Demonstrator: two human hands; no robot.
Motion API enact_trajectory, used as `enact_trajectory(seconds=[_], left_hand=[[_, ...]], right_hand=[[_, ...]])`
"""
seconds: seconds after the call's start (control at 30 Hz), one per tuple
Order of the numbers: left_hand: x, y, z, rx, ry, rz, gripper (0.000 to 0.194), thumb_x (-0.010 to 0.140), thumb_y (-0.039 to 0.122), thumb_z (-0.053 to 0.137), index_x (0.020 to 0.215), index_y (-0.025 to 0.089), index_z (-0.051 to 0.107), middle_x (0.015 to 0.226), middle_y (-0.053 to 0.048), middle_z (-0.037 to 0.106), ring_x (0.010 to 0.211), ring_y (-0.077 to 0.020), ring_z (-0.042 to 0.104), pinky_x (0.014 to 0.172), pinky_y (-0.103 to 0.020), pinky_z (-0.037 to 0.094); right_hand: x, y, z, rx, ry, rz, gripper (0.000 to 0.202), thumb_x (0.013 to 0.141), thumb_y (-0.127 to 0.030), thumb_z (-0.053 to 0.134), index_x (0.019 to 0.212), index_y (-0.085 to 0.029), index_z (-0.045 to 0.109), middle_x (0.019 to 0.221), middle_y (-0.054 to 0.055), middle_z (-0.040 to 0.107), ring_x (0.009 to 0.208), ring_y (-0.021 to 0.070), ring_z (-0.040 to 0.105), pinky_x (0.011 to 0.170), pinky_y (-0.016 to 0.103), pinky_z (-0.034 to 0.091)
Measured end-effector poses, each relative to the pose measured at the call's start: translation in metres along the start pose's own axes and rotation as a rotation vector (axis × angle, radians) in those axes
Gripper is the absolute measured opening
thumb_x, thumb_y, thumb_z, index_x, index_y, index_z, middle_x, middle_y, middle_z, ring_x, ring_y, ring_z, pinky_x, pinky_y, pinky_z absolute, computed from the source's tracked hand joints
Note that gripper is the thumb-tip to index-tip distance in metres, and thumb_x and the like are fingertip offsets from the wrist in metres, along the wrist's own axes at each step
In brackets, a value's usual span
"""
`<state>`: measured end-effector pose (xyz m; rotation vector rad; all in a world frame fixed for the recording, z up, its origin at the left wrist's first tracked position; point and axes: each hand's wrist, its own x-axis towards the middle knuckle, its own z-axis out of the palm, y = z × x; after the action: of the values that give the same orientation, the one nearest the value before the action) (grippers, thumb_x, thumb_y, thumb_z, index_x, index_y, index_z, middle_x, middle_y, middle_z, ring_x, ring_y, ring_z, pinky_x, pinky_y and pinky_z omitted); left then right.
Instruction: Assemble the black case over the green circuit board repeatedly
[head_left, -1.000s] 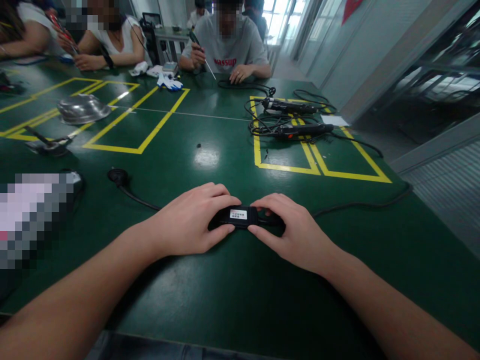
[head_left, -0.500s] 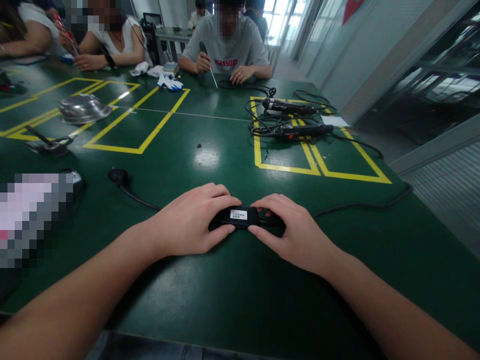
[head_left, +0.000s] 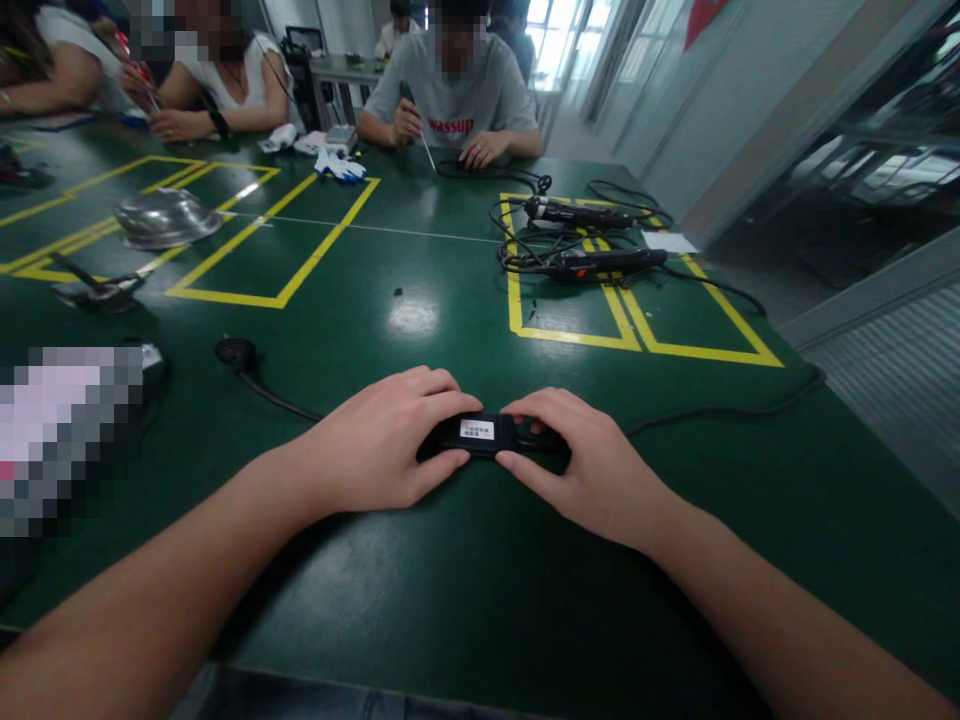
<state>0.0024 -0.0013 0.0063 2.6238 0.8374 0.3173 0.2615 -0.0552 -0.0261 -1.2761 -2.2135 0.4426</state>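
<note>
A small black box with a white label point(head_left: 478, 430), in line on a black power cord point(head_left: 705, 409), lies on the green table between my hands. My left hand point(head_left: 390, 435) grips its left end, thumb on the near side and fingers on the far side. My right hand point(head_left: 581, 455) pinches the right end in the same way. The palms hide parts of the cord. Beyond my left wrist the cord ends in a black plug point(head_left: 237, 353).
Two black electric screwdrivers point(head_left: 611, 262) with coiled cables lie at the right back inside yellow tape. A metal bowl point(head_left: 166, 217) stands at the left, near a dark-handled object point(head_left: 99, 285). White gloves point(head_left: 339, 165) lie farther back. Across the table a person point(head_left: 457, 110) holds a screwdriver point(head_left: 420, 125).
</note>
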Motion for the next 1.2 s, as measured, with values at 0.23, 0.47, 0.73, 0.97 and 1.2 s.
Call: enact_trajectory(seconds=[0.23, 0.47, 0.73, 0.97, 1.2], left_hand=[[-0.0006, 0.0013, -0.0011, -0.006, -0.003, -0.002, 0.036, 0.100, 0.031, 0.069, 0.134, 0.018, 0.072, 0.123, -0.012, 0.074, 0.111, -0.0282, 0.070, 0.098, -0.044, 0.060], [-0.0008, 0.0006, -0.0001, 0.003, 0.007, 0.004, 0.036, 0.101, 0.032, 0.068, 0.134, 0.020, 0.072, 0.122, -0.012, 0.074, 0.110, -0.0279, 0.071, 0.097, -0.044, 0.060], [0.0000, 0.0001, -0.0007, -0.004, -0.001, 0.004, 0.036, 0.101, 0.031, 0.068, 0.134, 0.019, 0.072, 0.121, -0.011, 0.074, 0.109, -0.0277, 0.071, 0.097, -0.044, 0.060], [-0.0010, 0.0000, -0.0005, -0.010, 0.004, 0.005, 0.035, 0.101, 0.031, 0.067, 0.133, 0.020, 0.073, 0.121, -0.011, 0.074, 0.108, -0.0272, 0.071, 0.096, -0.043, 0.060], [-0.0009, -0.0002, 0.0007, -0.003, 0.000, 0.006, 0.036, 0.101, 0.032, 0.068, 0.134, 0.020, 0.073, 0.121, -0.011, 0.073, 0.108, -0.0279, 0.071, 0.097, -0.044, 0.060]], right_hand=[[0.0000, -0.0005, 0.0000, -0.005, -0.005, 0.010, 0.021, 0.098, -0.025, 0.075, 0.117, -0.023, 0.069, 0.110, 0.009, 0.078, 0.100, 0.0279, 0.073, 0.089, 0.045, 0.060], [-0.0003, -0.0006, 0.0003, -0.003, -0.009, 0.016, 0.020, 0.098, -0.025, 0.075, 0.117, -0.024, 0.069, 0.111, 0.008, 0.078, 0.100, 0.0282, 0.072, 0.089, 0.046, 0.060], [0.0004, -0.0014, -0.0002, 0.004, -0.016, 0.017, 0.020, 0.098, -0.025, 0.075, 0.117, -0.023, 0.069, 0.110, 0.009, 0.078, 0.099, 0.0276, 0.072, 0.088, 0.046, 0.059], [0.0004, -0.0010, -0.0005, 0.007, -0.014, 0.020, 0.020, 0.098, -0.026, 0.074, 0.117, -0.023, 0.069, 0.110, 0.009, 0.078, 0.099, 0.0280, 0.072, 0.089, 0.047, 0.060], [-0.0002, -0.0011, 0.0002, -0.002, -0.018, 0.018, 0.020, 0.099, -0.026, 0.074, 0.117, -0.023, 0.069, 0.109, 0.008, 0.078, 0.099, 0.0276, 0.072, 0.089, 0.046, 0.059]])
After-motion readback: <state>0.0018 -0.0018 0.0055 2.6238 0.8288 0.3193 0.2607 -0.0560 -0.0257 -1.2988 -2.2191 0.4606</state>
